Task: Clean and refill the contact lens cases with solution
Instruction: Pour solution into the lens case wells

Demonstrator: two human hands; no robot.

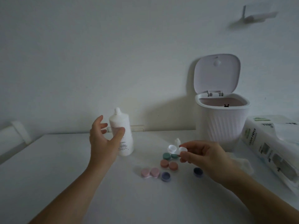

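Lens case held: a clear, uncapped contact lens case (177, 150), long axis left to right, both wells facing up, above the table (64, 167).
Right hand (205, 156): fingertips pinch the right-hand well.
Left hand (103, 139): fingers spread apart around the solution bottle (123, 135); whether they touch it I cannot tell.
Solution bottle: upright, nozzle up; label print too small to read.
Other cases: green case (169, 156), orange case (169, 164), pink case (149, 172), two loose purple caps (166, 176).
Bin: ribbed white bin (221, 125), lid up.
Writing: tissue pack (273, 147) reads "TISSUE PAPER".
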